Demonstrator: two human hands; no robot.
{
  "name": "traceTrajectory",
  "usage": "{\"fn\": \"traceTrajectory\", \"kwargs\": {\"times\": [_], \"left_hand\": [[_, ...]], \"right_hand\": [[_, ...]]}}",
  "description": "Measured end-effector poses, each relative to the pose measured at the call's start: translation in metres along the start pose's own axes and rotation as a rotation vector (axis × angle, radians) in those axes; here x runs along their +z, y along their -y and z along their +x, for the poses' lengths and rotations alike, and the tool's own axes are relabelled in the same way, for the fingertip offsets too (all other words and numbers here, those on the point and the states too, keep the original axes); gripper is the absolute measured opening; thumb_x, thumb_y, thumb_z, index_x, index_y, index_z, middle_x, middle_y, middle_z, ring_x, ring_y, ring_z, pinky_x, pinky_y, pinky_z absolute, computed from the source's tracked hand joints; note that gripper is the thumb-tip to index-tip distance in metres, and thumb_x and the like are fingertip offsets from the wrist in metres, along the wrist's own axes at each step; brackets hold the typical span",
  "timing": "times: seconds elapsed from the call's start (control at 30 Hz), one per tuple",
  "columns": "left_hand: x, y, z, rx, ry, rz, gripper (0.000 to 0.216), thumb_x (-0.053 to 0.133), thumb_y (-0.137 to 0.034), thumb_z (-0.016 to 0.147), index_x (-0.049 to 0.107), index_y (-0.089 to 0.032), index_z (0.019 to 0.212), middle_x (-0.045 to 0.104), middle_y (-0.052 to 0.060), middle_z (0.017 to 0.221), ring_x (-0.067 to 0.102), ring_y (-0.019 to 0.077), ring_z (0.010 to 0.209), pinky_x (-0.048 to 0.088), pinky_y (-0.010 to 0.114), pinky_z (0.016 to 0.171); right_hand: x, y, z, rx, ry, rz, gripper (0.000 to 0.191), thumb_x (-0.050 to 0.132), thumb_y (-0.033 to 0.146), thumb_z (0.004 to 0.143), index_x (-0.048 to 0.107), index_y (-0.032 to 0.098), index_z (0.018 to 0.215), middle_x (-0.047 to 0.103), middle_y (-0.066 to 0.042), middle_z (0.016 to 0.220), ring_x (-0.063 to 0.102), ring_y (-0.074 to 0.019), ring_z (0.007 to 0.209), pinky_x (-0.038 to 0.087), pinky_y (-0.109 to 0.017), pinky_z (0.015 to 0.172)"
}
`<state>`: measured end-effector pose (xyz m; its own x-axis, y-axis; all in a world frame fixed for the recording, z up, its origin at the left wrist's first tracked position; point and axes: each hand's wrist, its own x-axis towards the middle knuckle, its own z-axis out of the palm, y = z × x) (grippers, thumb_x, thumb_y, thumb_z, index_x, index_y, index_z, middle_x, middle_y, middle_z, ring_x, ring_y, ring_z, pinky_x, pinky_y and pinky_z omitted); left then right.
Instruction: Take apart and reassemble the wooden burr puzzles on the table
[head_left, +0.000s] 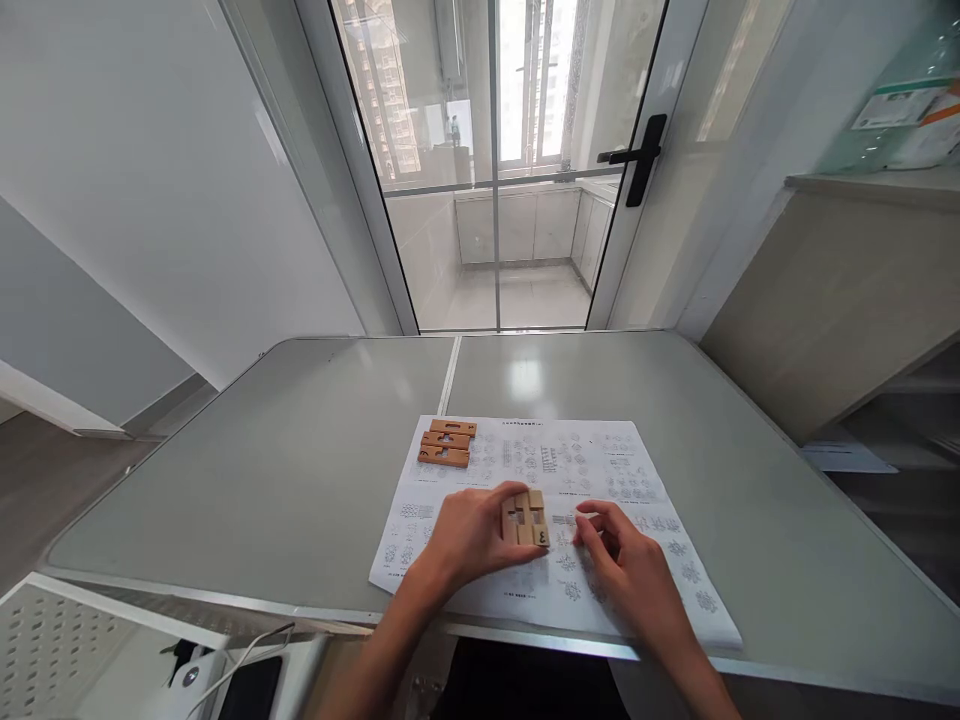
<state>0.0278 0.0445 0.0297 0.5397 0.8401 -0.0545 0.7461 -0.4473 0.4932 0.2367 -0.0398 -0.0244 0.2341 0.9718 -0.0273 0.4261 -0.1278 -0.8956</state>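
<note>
My left hand [469, 535] holds a small cluster of notched wooden puzzle bars [525, 518], fingers wrapped round its left side; one bar shows the number 3. My right hand [622, 560] sits just right of the cluster, its fingers curled in a pinch with nothing visible in them, close to the bars but apart from them. Both hands rest over a white printed instruction sheet [600, 470] lying on the grey table [300, 480]. Three more wooden puzzle bars [446, 443] lie side by side on the sheet's far left corner.
A glass door with a black handle [641, 160] stands beyond the table's far edge. A counter and shelf [847, 280] stand to the right. A white perforated panel, cables and a dark device [225, 680] sit below the table's near left corner.
</note>
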Motion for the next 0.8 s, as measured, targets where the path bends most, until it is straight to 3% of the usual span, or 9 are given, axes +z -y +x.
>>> {"fn": "traceTrajectory", "kwargs": {"times": [0.37,0.63,0.8], "left_hand": [[-0.028,0.052,-0.038,-0.474,-0.25,0.048,0.061,0.073,-0.066,0.081,0.068,-0.033,0.131,0.081,0.0,0.087,0.076,0.0266,0.081,0.047,0.029,0.065],[-0.031,0.058,-0.038,-0.665,-0.283,0.126,0.067,0.065,-0.072,0.084,0.064,-0.033,0.139,0.082,0.007,0.1,0.075,0.0344,0.095,0.049,0.034,0.07],[-0.03,0.056,-0.03,-0.721,-0.281,0.2,0.073,0.064,-0.077,0.082,0.064,-0.032,0.139,0.081,0.01,0.095,0.075,0.0363,0.095,0.05,0.037,0.073]], "right_hand": [[0.0,-0.008,0.0,0.012,0.046,-0.058,0.045,0.047,0.062,0.099,0.066,0.024,0.114,0.077,-0.004,0.088,0.068,-0.0206,0.066,0.051,-0.031,0.065],[0.0,-0.008,-0.001,0.03,0.052,-0.072,0.047,0.048,0.065,0.098,0.069,0.024,0.109,0.077,-0.004,0.084,0.067,-0.0208,0.062,0.051,-0.031,0.062],[0.001,-0.007,-0.002,0.055,0.041,-0.069,0.047,0.046,0.066,0.098,0.069,0.025,0.107,0.076,-0.002,0.081,0.067,-0.0205,0.061,0.052,-0.031,0.062]]}}
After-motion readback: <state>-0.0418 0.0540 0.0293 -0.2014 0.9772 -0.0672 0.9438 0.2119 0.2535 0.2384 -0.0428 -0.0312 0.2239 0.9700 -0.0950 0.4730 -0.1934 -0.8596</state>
